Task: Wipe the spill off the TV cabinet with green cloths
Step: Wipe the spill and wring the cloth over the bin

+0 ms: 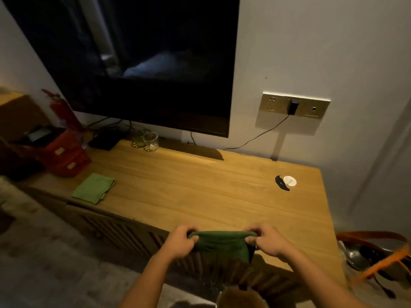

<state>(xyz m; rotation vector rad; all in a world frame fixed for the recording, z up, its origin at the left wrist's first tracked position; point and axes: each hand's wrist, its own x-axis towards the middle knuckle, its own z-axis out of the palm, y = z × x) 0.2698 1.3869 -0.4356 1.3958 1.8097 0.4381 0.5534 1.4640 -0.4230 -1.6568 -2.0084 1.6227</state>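
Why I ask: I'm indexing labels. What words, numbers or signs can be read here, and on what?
No text is readable.
Labels on the red boxes: too blurred.
Marks on the white disc: too small.
On the socket panel: nothing legible.

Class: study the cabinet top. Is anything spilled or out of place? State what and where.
Yes: a black smear lies on the cabinet top, far right, beside a white disc. It looks like the unwiped spill, dark against pale wood.
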